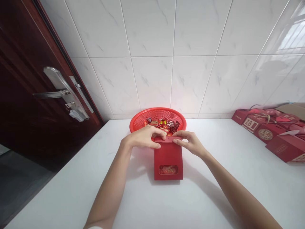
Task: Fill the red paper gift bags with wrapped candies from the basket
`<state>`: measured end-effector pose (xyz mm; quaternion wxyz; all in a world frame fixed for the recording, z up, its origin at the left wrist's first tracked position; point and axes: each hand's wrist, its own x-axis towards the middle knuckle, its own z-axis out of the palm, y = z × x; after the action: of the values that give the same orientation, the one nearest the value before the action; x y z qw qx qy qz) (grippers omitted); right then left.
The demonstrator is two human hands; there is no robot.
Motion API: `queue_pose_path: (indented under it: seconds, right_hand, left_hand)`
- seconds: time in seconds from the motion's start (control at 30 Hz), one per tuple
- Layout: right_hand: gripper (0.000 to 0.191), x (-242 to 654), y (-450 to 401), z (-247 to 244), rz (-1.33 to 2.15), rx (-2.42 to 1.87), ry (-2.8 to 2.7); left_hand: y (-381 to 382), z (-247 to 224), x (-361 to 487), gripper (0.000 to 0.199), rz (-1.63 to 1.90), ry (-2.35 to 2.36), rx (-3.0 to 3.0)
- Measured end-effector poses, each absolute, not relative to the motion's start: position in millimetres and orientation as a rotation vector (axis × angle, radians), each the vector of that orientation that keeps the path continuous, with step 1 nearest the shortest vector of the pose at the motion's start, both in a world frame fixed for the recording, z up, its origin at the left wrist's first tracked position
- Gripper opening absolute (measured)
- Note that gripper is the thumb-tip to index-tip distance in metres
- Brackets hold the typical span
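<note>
A red cardboard gift box [168,162] lies flat on the white counter [71,190], with a clear window [168,169] showing wrapped sweets inside. My left hand [145,136] and my right hand [188,143] pinch its top flap from either side. Just behind my hands stands a round red plastic mesh basket [157,112], and its far rim shows above them. It holds several wrapped sweets [162,124] in red and gold packets. My left hand hides the basket's near left part, and the box overlaps its front.
Several red gift boxes [278,133] with ribbons and a cardboard sheet [292,109] lie at the right end of the counter. A dark wooden door with a metal lever handle [57,92] stands at the left. White marbled tiles [152,57] cover the wall behind.
</note>
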<state>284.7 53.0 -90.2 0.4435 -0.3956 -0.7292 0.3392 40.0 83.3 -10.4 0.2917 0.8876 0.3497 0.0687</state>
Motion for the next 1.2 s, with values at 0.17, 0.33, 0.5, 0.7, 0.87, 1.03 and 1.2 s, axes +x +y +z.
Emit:
queue_pose_path:
  seconds: [0.17, 0.33, 0.5, 0.7, 0.87, 1.03, 1.2]
  right_hand:
    - [0.029, 285.2, 52.3, -90.3, 0.826, -0.95, -1.824]
    - [0.027, 284.0, 50.0, -89.3, 0.835, -0.934, -1.837]
    - [0.029, 282.4, 48.4, -87.7, 0.899, -0.945, -1.838]
    - [0.03, 278.8, 49.4, -94.9, 0.919, -0.924, -1.876]
    - [0.034, 277.3, 47.9, -96.1, 0.915, -0.946, -1.941]
    - [0.023, 283.2, 40.3, -84.4, 0.714, -0.923, -1.946]
    - [0.02, 283.2, 37.9, -93.2, 0.608, -0.934, -1.917]
  left_hand:
    - [84.1, -10.7, 37.5, 0.03, 0.256, 0.977, 2.305]
    - [85.6, -11.2, 36.7, 0.03, 0.166, 1.062, 2.299]
    - [80.7, -7.5, 36.8, 0.036, 0.066, 1.047, 2.235]
    - [77.0, -7.7, 40.9, 0.031, 0.001, 1.067, 2.22]
    - [76.7, -8.3, 42.3, 0.027, -0.014, 1.043, 2.217]
    - [67.4, -7.2, 41.1, 0.026, 0.337, 1.06, 2.299]
    - [54.7, -41.0, 42.6, 0.026, 0.659, 1.112, 2.214]
